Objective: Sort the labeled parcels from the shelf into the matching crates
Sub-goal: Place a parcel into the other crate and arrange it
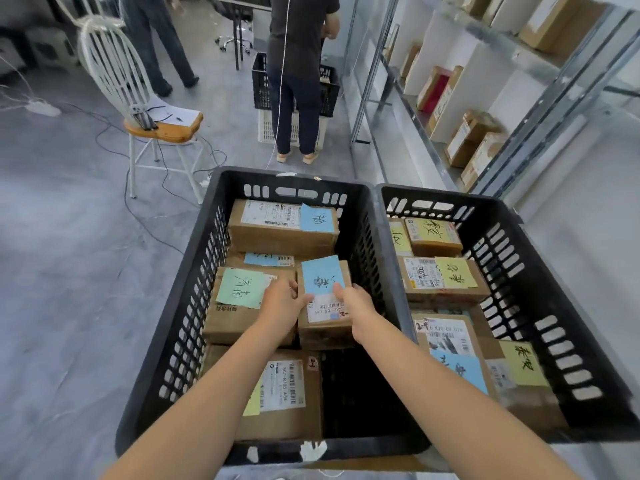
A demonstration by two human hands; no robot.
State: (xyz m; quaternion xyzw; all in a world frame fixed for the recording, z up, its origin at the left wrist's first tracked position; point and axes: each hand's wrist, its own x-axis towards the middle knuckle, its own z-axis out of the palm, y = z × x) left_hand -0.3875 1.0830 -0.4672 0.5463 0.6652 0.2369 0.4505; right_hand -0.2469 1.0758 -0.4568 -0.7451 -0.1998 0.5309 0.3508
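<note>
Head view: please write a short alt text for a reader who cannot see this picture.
The left hand and right hand hold a cardboard parcel with a blue note inside the left crate, among other labelled boxes. The right crate beside it holds boxes with mostly yellow notes; a shelf of boxes stands at right.

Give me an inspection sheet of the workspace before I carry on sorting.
Surface: grey floor, two black crates side by side.
Job's things: left crate holds parcels mainly with blue and green notes; right crate mostly yellow notes, one blue; more parcels on shelf.
Clutter: papers on chair.
Grips: left hand and right hand both hold blue-note parcel inside left crate.
Cables: loose cables across floor by chair.
Surroundings: a person stands at other crates.
</note>
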